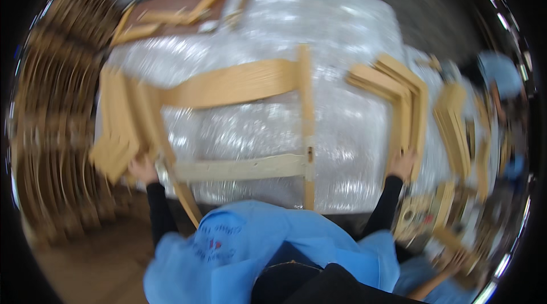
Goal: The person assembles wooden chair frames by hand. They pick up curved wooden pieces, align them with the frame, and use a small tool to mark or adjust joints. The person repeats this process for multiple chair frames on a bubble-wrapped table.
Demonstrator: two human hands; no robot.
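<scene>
Plastic-wrapped worktop (350,133): one wooden frame (236,83), left grip (142,168) and right grip (402,164) at two stacks (121,124) (420,113), closures unclear.

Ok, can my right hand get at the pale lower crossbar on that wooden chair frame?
Probably yes: your right hand is at the bent wooden pieces, and although the straight wooden side rail stands between, the pale lower crossbar lies largely uncovered beyond it.

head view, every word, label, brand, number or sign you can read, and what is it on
Blue shirt: dark lettering around a small red mark, too blurred to quote reliably.
Wooden frame, angled wooden pieces and plastic-wrapped surface: no readable text.
</scene>
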